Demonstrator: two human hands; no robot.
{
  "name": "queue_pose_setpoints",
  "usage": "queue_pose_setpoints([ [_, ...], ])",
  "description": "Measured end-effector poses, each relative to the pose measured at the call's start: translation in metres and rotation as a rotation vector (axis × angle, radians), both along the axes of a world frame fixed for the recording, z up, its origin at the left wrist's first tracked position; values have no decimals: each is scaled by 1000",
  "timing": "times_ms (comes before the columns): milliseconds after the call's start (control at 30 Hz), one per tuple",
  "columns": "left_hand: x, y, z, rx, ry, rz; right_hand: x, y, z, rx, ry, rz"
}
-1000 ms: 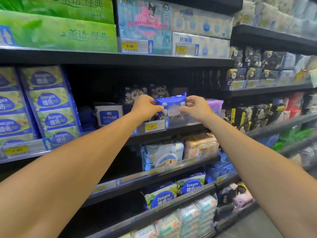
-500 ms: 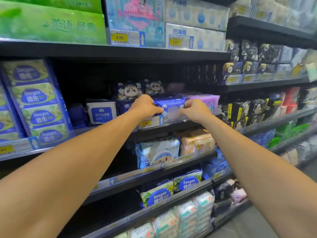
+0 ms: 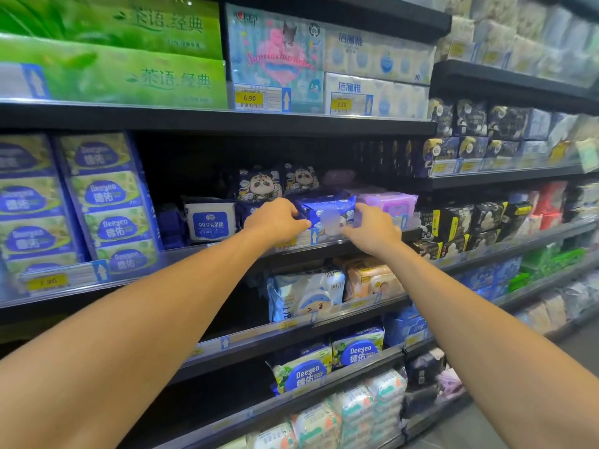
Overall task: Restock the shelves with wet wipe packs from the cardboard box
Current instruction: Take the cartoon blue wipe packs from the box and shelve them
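Note:
A small blue wet wipe pack (image 3: 327,210) lies at the front of the second shelf (image 3: 356,244), behind its clear price rail. My left hand (image 3: 275,220) grips the pack's left end. My right hand (image 3: 372,230) holds its right end with curled fingers. Both arms reach forward from the bottom corners. Panda-print packs (image 3: 259,186) stand just behind it. The cardboard box is not in view.
A white 99.9% pack (image 3: 210,222) sits left of my hands and a pink pack (image 3: 390,204) right of them. Tall Deeyeo stacks (image 3: 110,202) fill the far left. Tissue boxes (image 3: 113,72) line the shelf above; more wipes fill the shelves below.
The blue pack has gone down from mid-air onto the second shelf, between the dark blue and pink packs. Both hands stayed on its ends and moved down and forward with it.

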State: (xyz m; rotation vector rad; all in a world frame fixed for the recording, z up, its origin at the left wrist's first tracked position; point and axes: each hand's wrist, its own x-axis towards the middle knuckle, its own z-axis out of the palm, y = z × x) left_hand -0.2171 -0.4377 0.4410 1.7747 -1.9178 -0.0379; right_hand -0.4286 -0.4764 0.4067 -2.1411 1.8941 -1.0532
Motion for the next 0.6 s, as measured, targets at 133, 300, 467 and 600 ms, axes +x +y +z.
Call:
queue_pose_setpoints([
  [133, 16, 33, -12, -108, -256, 39, 8, 28, -10, -6, 5, -22],
  [300, 42, 84, -41, -197, -404, 12, 33, 81, -36, -42, 83, 21],
  [467, 77, 153, -84, -182, -456, -5, 74, 137, -64, 1, 103, 102],
  [600, 117, 211, -124, -121, -402, 34, 111, 186, -96, 40, 83, 191],
])
